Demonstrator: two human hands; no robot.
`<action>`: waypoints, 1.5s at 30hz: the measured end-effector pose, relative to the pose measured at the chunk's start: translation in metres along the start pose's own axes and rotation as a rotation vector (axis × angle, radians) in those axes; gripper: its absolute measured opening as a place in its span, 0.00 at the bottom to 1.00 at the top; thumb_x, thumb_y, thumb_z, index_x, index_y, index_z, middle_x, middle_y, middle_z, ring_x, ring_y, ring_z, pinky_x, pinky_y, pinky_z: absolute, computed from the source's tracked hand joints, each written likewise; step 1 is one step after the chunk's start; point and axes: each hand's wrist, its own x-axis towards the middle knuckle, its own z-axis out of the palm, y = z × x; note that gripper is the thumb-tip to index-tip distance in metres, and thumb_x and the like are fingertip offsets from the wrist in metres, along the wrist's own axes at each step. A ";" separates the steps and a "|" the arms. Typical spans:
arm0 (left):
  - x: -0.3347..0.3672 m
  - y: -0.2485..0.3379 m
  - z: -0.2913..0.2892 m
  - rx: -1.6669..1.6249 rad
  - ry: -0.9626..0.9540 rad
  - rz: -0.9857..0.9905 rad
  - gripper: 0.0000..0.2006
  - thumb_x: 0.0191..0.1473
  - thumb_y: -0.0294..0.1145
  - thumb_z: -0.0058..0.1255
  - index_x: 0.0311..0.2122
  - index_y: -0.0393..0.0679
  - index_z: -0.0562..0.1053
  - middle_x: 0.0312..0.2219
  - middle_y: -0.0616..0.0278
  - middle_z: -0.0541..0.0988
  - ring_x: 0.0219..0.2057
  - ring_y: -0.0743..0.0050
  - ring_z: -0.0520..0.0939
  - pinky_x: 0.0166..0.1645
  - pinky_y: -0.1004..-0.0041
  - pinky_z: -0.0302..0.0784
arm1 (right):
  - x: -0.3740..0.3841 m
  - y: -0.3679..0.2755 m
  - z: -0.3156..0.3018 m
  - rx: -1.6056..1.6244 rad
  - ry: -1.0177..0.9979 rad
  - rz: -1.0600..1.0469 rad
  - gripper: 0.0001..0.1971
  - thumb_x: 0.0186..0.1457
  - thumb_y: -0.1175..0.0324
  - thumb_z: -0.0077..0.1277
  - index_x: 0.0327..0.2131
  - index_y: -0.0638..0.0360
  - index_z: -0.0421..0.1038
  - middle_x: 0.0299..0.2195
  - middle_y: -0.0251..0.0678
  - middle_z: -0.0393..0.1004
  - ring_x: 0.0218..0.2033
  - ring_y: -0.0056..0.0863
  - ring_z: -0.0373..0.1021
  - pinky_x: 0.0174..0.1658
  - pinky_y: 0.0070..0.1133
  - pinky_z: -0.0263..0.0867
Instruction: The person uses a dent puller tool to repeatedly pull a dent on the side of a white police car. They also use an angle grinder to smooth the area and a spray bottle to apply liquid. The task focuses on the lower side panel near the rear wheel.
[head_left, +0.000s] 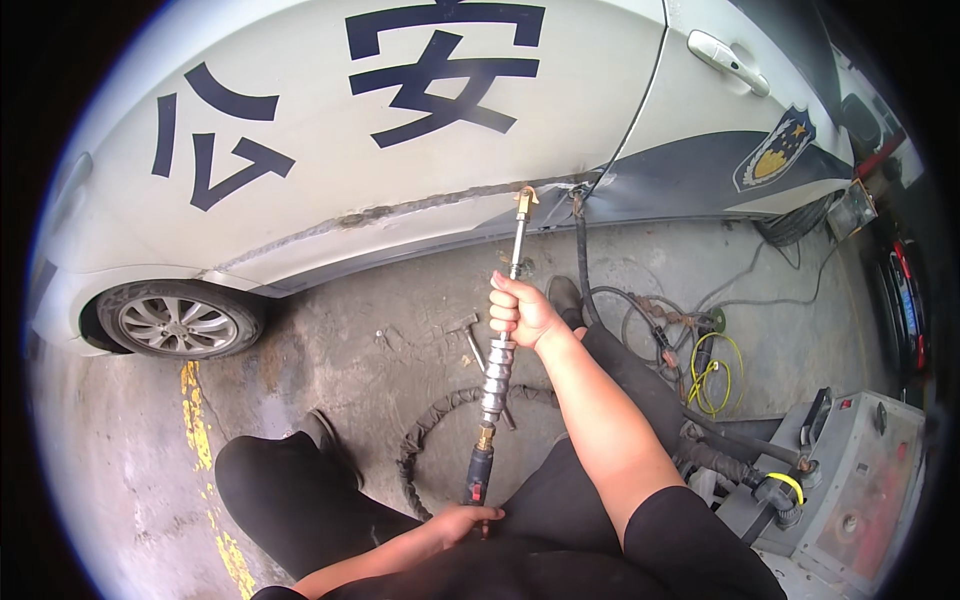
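Held across the middle is a slide hammer dent puller (497, 380), a steel rod with a ribbed metal weight and a black handle with a red switch. My left hand (462, 522) is closed round the lower end of the handle, partly hidden by the thumb. My right hand (522, 308) wraps the rod just above the ribbed weight. The puller's brass-coloured tip (525, 203) is at the scraped, dented strip (400, 208) low on the white car door (330, 170); whether it touches I cannot tell. Right of the tip, a cable clamp (577, 195) sits against the panel near the door seam.
A hammer (470, 338) lies on the concrete floor beyond my knees. A sleeved cable (410, 455) loops beneath the puller. Several hoses and a yellow cord (715, 385) lie at right. A grey machine (850, 480) stands lower right; the car's wheel (180, 320) is at left.
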 end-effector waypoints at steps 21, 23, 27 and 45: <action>0.002 -0.002 0.013 -0.030 -0.057 0.007 0.16 0.57 0.42 0.67 0.26 0.47 0.73 0.18 0.65 0.75 0.18 0.71 0.76 0.25 0.70 0.74 | -0.015 -0.007 0.022 -0.172 0.337 0.115 0.20 0.70 0.62 0.53 0.26 0.43 0.55 0.14 0.17 0.46 0.13 0.14 0.42 0.19 0.20 0.43; 0.003 -0.001 0.011 -0.095 -0.061 -0.027 0.17 0.58 0.43 0.66 0.25 0.48 0.73 0.16 0.65 0.74 0.16 0.70 0.75 0.24 0.70 0.72 | -0.016 -0.006 0.026 -0.223 0.523 0.045 0.19 0.70 0.61 0.54 0.27 0.43 0.56 0.14 0.17 0.46 0.13 0.14 0.43 0.18 0.20 0.43; 0.008 0.000 0.013 -0.105 -0.109 0.009 0.14 0.59 0.44 0.65 0.29 0.51 0.73 0.17 0.68 0.73 0.17 0.73 0.75 0.23 0.72 0.71 | -0.020 -0.012 0.034 -0.281 0.629 -0.019 0.19 0.69 0.60 0.56 0.28 0.44 0.57 0.15 0.16 0.48 0.13 0.13 0.43 0.17 0.20 0.42; 0.009 0.019 0.019 -0.142 -0.139 -0.031 0.19 0.62 0.57 0.59 0.32 0.54 0.68 0.22 0.71 0.72 0.20 0.76 0.75 0.25 0.72 0.72 | -0.003 -0.016 0.036 -0.388 0.801 -0.082 0.19 0.68 0.59 0.58 0.26 0.43 0.59 0.16 0.16 0.51 0.13 0.12 0.45 0.16 0.19 0.43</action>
